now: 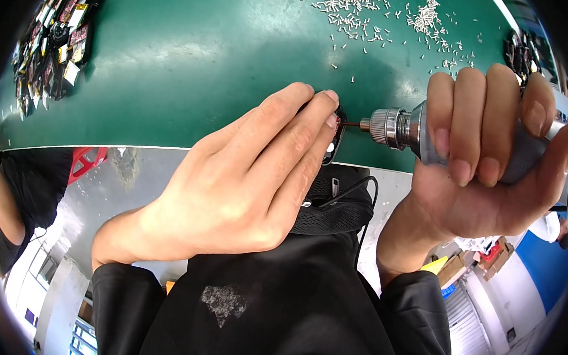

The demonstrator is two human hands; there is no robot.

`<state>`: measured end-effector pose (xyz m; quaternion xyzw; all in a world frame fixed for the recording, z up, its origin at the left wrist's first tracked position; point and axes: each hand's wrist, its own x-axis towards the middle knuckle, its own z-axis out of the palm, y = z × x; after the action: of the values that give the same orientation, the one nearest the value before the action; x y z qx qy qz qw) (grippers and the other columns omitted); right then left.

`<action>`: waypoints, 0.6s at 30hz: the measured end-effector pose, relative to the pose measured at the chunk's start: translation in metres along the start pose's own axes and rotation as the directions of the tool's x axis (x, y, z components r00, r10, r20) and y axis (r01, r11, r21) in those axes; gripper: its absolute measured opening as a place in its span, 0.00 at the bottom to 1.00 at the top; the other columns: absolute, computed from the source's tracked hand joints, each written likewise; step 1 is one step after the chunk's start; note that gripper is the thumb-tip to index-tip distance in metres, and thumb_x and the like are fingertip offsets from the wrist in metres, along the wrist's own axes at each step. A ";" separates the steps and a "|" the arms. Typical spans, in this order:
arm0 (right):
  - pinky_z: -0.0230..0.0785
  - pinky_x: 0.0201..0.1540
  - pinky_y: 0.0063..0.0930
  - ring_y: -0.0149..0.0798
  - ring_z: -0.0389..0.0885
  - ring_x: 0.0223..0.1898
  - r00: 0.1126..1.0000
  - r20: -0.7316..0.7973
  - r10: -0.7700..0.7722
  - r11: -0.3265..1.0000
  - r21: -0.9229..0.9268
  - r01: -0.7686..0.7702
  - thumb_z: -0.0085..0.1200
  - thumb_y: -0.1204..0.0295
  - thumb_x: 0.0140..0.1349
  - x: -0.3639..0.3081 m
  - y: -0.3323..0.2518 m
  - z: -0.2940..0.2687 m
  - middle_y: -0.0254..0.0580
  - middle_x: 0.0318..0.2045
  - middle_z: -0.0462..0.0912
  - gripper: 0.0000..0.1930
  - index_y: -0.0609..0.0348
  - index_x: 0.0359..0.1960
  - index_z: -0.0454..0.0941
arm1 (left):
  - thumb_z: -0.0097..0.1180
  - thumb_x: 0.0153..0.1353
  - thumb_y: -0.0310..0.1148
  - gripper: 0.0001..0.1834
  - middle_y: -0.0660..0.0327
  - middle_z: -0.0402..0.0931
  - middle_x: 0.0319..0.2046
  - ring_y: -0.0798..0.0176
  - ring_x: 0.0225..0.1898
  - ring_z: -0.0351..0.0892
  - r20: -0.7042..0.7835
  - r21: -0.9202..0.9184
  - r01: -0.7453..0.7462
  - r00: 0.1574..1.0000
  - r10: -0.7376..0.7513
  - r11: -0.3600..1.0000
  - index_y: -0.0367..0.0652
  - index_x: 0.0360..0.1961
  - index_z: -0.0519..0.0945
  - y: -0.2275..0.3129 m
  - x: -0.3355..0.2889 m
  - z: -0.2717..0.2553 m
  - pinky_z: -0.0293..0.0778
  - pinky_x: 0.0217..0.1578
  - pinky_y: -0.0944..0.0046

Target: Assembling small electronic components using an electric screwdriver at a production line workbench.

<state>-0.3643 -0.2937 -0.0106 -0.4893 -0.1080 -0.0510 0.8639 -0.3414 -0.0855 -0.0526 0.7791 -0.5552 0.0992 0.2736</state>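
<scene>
My left hand (245, 175) lies over a small black device (329, 155) near the front edge of the green table. Its fingers are pressed together and hide most of the device; only the right side shows, with a bit of red and a white spot. My right hand (484, 156) is wrapped round a grey electric screwdriver (389, 127) held level, with a silver ribbed collar. The thin reddish bit points left and reaches the device beside my left fingertips. Whether a screw sits under the tip is too small to tell.
Loose silver screws (354, 11) are scattered at the far side of the green table (194, 57). Black devices with exposed circuit boards (53, 43) are heaped at the far left, more (528, 52) at the far right. A black mesh pouch (333, 212) with a cable hangs before me. Another person (33, 190) is at the left.
</scene>
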 end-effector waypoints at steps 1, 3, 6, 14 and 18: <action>0.56 0.27 0.21 0.24 0.60 0.15 0.998 0.045 0.032 0.999 -0.015 -0.031 0.39 0.56 0.67 0.001 0.000 0.000 0.27 0.14 0.63 0.15 0.53 0.34 0.70 | 0.57 0.35 0.19 0.24 0.44 0.75 0.42 0.47 0.41 0.76 -0.007 0.013 -0.013 1.000 0.013 1.000 0.21 0.40 0.75 0.000 -0.001 0.001 0.79 0.34 0.59; 0.57 0.27 0.22 0.24 0.60 0.15 0.997 0.063 0.034 0.999 -0.029 -0.032 0.37 0.56 0.68 0.003 0.002 0.005 0.27 0.14 0.63 0.15 0.52 0.33 0.69 | 0.58 0.36 0.20 0.24 0.44 0.75 0.42 0.46 0.41 0.76 -0.001 -0.010 0.002 1.000 -0.002 1.000 0.22 0.40 0.75 0.001 -0.001 0.000 0.79 0.34 0.59; 0.58 0.23 0.20 0.23 0.58 0.13 0.995 0.100 0.010 0.992 -0.127 0.003 0.32 0.57 0.70 0.008 0.003 0.011 0.26 0.12 0.61 0.15 0.51 0.31 0.65 | 0.59 0.37 0.20 0.25 0.45 0.74 0.43 0.46 0.42 0.75 0.003 -0.049 0.020 1.000 -0.020 0.999 0.23 0.42 0.74 0.003 0.001 -0.001 0.78 0.35 0.58; 0.53 0.18 0.19 0.22 0.52 0.10 0.978 0.190 -0.084 0.989 -0.107 0.106 0.36 0.63 0.68 0.022 0.008 0.023 0.26 0.11 0.59 0.12 0.55 0.29 0.63 | 0.59 0.37 0.20 0.25 0.46 0.73 0.43 0.46 0.43 0.74 0.024 0.013 -0.017 1.000 0.017 1.000 0.24 0.42 0.74 -0.001 0.008 -0.014 0.77 0.38 0.56; 0.53 0.17 0.19 0.23 0.52 0.09 0.982 0.177 -0.066 0.996 -0.055 0.077 0.44 0.65 0.65 0.016 0.001 0.014 0.27 0.10 0.59 0.11 0.56 0.28 0.63 | 0.57 0.40 0.21 0.24 0.45 0.72 0.45 0.46 0.47 0.73 0.120 -0.002 0.005 0.993 -0.004 1.000 0.26 0.43 0.74 0.010 0.019 -0.029 0.75 0.45 0.55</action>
<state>-0.3504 -0.2812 -0.0006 -0.5140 -0.1992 -0.0424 0.8333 -0.3396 -0.0878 -0.0170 0.7846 -0.5690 0.0508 0.2409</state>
